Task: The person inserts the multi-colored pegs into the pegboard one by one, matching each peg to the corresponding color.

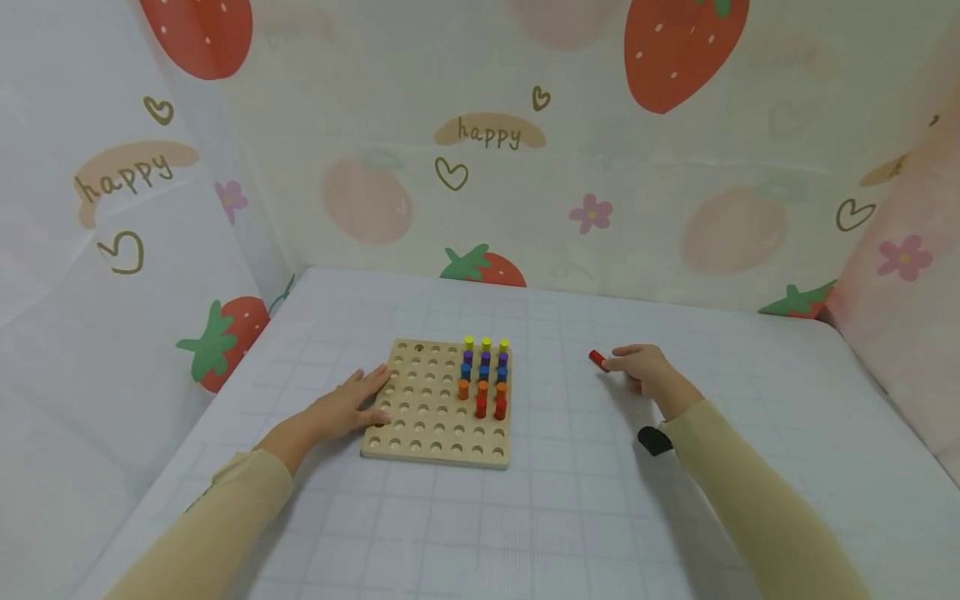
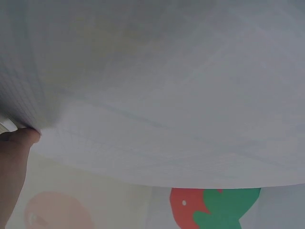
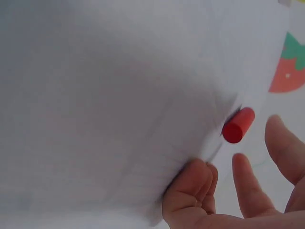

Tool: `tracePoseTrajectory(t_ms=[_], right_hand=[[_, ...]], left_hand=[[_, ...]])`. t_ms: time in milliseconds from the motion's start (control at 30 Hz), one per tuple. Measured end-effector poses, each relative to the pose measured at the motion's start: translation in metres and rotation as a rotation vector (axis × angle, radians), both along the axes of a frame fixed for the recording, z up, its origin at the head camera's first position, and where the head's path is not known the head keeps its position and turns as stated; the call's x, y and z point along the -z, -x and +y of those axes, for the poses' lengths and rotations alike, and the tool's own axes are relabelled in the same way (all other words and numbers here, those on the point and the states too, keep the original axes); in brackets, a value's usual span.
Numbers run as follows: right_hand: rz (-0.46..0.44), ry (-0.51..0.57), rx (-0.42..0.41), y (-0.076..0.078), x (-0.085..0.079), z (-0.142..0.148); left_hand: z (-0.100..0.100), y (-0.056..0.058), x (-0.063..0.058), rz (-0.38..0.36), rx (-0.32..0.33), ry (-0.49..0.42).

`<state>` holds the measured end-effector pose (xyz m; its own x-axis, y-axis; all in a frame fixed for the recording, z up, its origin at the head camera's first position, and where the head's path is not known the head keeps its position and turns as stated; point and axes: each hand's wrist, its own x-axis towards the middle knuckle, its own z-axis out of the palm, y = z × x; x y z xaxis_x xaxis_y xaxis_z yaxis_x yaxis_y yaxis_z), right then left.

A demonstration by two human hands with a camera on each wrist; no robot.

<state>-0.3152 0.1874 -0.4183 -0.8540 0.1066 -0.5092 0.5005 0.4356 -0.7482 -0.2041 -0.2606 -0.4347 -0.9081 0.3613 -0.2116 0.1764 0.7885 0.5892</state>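
A square wooden pegboard (image 1: 435,452) with rows of round holes lies on the table. Along its right part stand pegs in rows: three yellow (image 1: 486,343), three purple (image 1: 485,360), three blue (image 1: 483,374), three orange (image 1: 482,390) and two red (image 1: 481,408). My left hand (image 1: 347,407) rests on the board's left edge, fingers spread and extended. A loose red peg (image 1: 597,360) lies on the table right of the board. Beside it is my right hand (image 1: 647,371); in the right wrist view the thumb and forefinger are parted near the peg (image 3: 239,125), the other fingers folded against the cloth.
A white cloth with a faint grid covers the table (image 1: 450,533). Strawberry-printed curtains (image 1: 487,200) hang behind it and at both sides. A small black object (image 1: 655,441) shows beside the right sleeve (image 1: 742,483).
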Motion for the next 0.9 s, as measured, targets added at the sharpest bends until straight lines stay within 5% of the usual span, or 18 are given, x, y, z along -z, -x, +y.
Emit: tracePoseTrajectory(t_ms=[333, 900], right_hand=[[0.009, -0.056, -0.063, 0.011, 0.006, 0.003], [0.017, -0.095, -0.020, 0.011, 0.007, 0.004]], left_hand=[[0.001, 0.001, -0.001, -0.004, 0.005, 0.001], [0.001, -0.001, -0.001, 0.002, 0.006, 0.001]])
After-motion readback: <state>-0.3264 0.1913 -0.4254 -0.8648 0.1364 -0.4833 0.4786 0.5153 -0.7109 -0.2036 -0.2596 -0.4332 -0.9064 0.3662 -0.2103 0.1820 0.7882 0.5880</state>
